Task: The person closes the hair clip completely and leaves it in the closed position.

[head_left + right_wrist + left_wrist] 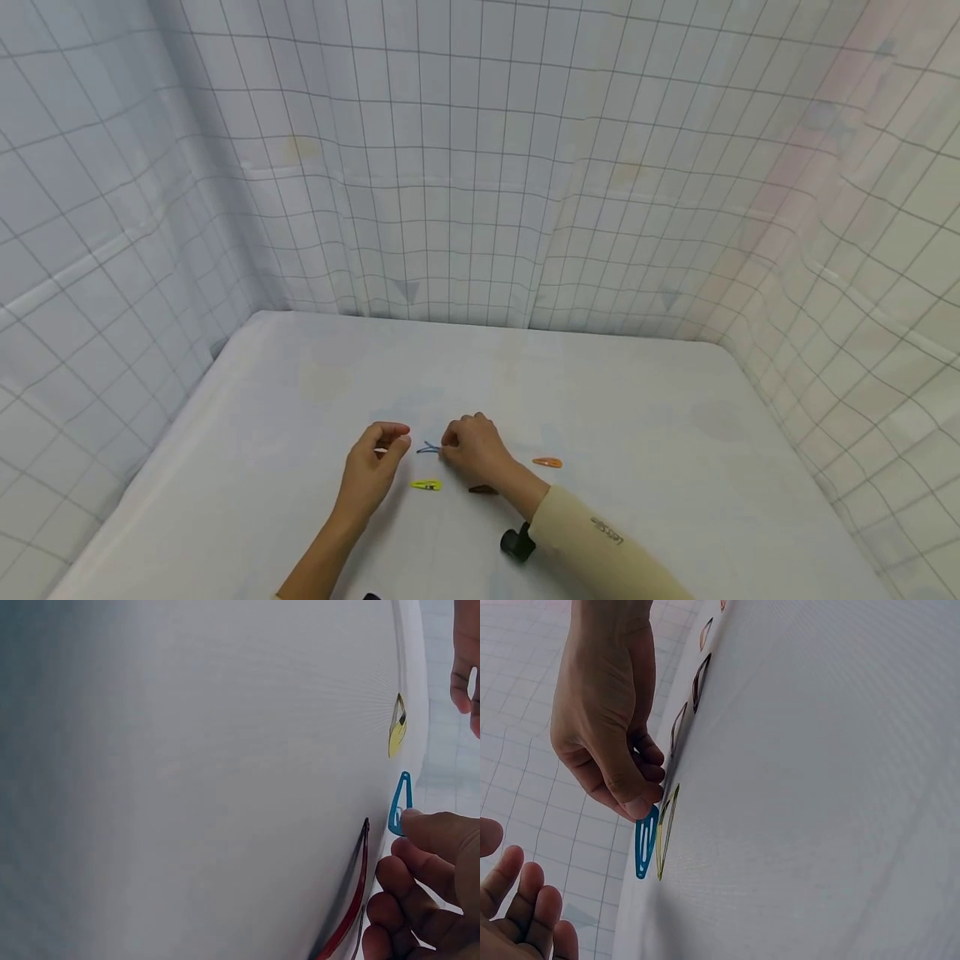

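Note:
My right hand (474, 448) pinches the wide end of a blue snap hair clip (646, 844) between thumb and fingers. In the head view the clip's narrow end points left, toward my left hand (372, 467), and its two arms look spread apart. That left hand hovers just left of the clip with fingers loosely bent, thumb and fingertips apart, nothing between them. Nearer to me, a yellow hair clip (426, 484) with a dark mark lies on the table. A dark reddish-brown clip (482, 490) lies partly behind my right wrist.
An orange hair clip (547, 462) lies right of my right hand on the white table (637, 433). Under my right sleeve is a black device (517, 543). White grid-patterned curtains (480, 167) hang behind the table and on both sides.

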